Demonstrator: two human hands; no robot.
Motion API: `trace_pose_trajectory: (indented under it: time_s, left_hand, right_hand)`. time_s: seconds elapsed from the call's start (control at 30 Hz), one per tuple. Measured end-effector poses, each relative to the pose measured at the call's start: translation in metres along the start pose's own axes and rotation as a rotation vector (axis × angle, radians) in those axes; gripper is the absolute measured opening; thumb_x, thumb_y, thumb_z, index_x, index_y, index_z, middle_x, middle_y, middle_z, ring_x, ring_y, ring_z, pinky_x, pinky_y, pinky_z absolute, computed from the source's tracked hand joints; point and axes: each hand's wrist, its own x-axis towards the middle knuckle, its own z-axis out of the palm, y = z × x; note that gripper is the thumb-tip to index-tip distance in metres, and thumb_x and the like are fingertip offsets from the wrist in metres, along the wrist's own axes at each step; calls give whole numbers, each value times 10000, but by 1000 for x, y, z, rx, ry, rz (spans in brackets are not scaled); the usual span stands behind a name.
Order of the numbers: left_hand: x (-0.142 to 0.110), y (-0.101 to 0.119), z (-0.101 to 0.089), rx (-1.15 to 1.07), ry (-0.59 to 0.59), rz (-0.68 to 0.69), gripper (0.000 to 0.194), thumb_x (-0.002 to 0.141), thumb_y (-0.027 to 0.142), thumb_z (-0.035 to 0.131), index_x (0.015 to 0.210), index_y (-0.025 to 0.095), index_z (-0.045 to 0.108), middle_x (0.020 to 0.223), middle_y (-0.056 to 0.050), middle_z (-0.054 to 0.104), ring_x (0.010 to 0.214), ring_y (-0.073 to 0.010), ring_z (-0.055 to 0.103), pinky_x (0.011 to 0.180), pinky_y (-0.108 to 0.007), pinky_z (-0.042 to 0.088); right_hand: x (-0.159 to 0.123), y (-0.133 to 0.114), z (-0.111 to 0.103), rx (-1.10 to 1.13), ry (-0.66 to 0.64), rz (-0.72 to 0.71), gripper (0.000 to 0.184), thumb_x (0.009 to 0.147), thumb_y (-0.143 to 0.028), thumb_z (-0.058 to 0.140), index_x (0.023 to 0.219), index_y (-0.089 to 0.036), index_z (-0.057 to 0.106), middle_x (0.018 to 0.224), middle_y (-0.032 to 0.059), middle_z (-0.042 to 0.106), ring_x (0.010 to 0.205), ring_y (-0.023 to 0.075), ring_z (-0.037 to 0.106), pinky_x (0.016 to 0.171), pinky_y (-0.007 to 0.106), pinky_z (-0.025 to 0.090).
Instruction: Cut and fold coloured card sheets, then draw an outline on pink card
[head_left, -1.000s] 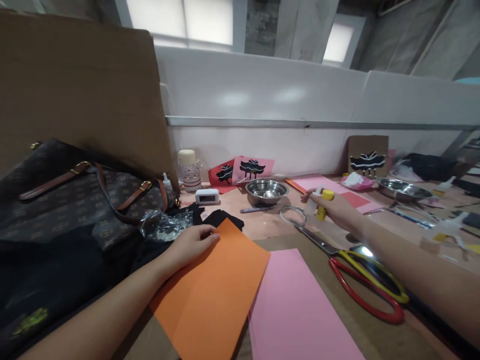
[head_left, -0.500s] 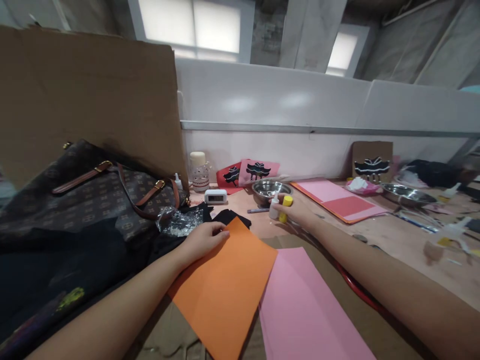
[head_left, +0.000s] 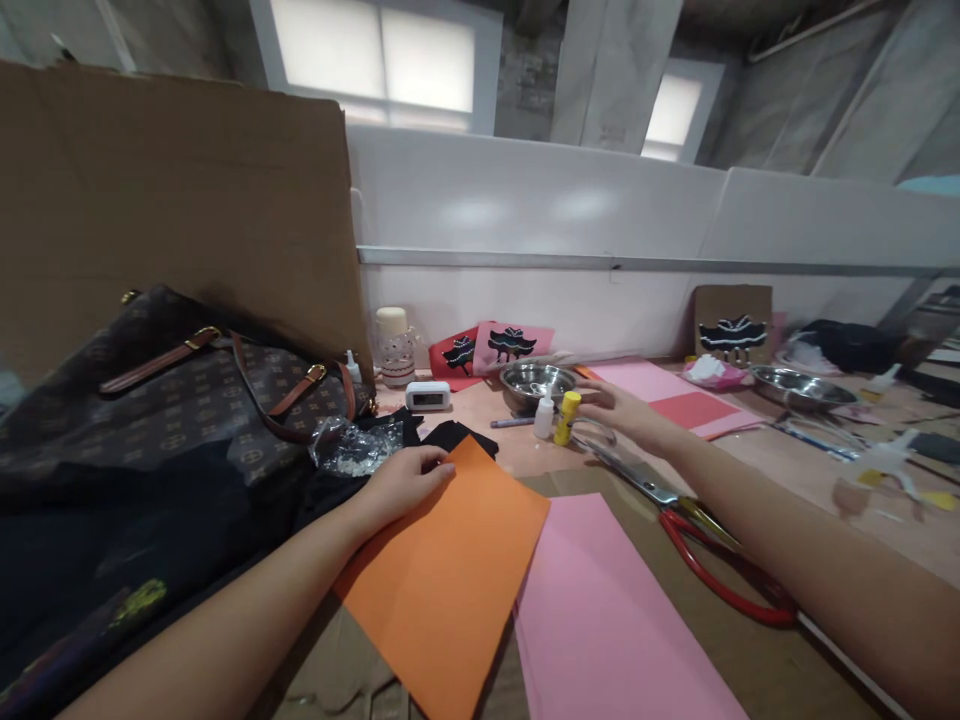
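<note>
My left hand grips the upper left edge of an orange sheet of paper, with the thumb on top. Beside it, partly under its right edge, lies a pink sheet. My right hand is stretched out with its fingers apart, just right of an upright yellow glue stick, and holds nothing. A small white squeeze bottle stands left of the glue stick. Under my right forearm are large scissors with red handles, their blades pointing away from me.
Behind the glue stands a metal bowl. A digital clock, a plastic bag of small pieces and a brown handbag are at the left. Stacked coloured paper and a second bowl lie right. Cardboard covers the near table.
My right hand has drawn away from the glue stick to the right, and the glue stick stands on its own. More of the scissors shows. My left hand keeps its place on the orange paper.
</note>
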Motion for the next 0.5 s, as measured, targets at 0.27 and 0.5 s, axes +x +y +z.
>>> trace_pose_trajectory:
  time_s: [0.27,0.5]
  left_hand:
    - [1,-1,2,-19,-18,-12,318,864,461,494,835,189,657,832,-20,696,819,-237,644,691,-282,423]
    - [0,2,3,-30,-12,-41,326,857,472,502,842,186,658,806,-18,684,786,-229,634,656,-272,433]
  right_hand:
    - [39,81,-86,-545,152,406,541,917,-420,628,1370,-149,507,1434,164,482,1290,319,485,1069,560,377]
    - [54,117,-72,-742,-1,594,374,944,-424,594,1205,-156,605,1236,107,608,1076,241,611,922,461,508]
